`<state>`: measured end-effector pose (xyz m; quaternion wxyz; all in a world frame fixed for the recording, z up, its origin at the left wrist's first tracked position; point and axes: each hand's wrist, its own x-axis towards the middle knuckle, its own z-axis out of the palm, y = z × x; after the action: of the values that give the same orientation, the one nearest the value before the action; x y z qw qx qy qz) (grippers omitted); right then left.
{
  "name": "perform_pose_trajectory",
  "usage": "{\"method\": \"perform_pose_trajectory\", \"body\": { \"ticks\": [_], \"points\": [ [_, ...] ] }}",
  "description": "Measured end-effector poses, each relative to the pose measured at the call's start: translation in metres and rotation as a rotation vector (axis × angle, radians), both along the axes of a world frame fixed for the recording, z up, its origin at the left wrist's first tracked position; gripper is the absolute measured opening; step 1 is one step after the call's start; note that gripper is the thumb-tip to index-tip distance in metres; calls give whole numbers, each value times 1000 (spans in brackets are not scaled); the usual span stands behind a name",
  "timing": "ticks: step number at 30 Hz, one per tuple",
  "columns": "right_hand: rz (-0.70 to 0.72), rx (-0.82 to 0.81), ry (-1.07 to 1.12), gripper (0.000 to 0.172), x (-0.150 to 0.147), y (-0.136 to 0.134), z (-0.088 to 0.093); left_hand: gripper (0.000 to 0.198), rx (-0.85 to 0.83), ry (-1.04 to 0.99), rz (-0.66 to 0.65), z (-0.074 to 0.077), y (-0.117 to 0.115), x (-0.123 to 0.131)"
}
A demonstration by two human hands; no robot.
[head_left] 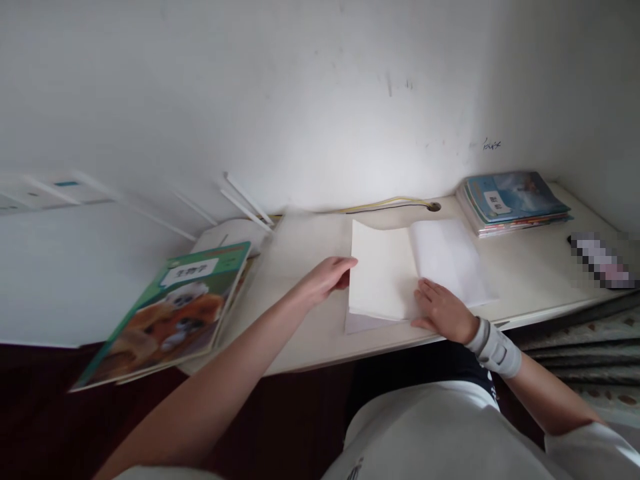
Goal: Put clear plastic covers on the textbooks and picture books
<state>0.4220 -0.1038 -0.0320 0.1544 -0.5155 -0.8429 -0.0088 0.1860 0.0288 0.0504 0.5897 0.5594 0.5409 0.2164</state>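
The person's white shirt (450,433) fills the bottom of the view, closest of all, with both bare forearms reaching out from it over a pale desk (540,280) set against a white wall. In the middle of the desk lies an open book of blank pages (390,267), with its near edge close to the desk's front rim. Off to the left, a green picture book (170,313) with a furry animal on its cover hangs partly over the desk's edge, on top of other thin books. At the far right corner sits a stack of blue-covered books (515,200). The left hand (325,277) meets the left edge of the open book, fingers stretched along the page; whether the thumb pinches the paper I cannot tell. The right hand (443,310), with a grey wristband (495,347), lies flat on the lower middle of the book with its fingers released, gripping nothing. A yellow cable (390,202) runs along the wall.
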Motion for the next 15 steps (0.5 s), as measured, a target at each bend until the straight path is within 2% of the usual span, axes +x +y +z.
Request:
{"method": "perform_pose_trajectory", "body": {
  "ticks": [4,8,10,12,15],
  "points": [
    [57,-172,233,58,16,9,15,26,277,99,-86,34,-5,26],
    [13,-370,711,66,36,19,40,26,392,79,-219,59,-19,71],
    [-60,-434,1002,73,48,24,53,32,472,61,-326,62,-27,95],
    [-137,-488,1210,79,62,26,66,35,572,69,-433,58,-33,112],
    [-224,-565,1298,86,91,24,75,31,677,92,-515,43,-37,115]
  ]
}}
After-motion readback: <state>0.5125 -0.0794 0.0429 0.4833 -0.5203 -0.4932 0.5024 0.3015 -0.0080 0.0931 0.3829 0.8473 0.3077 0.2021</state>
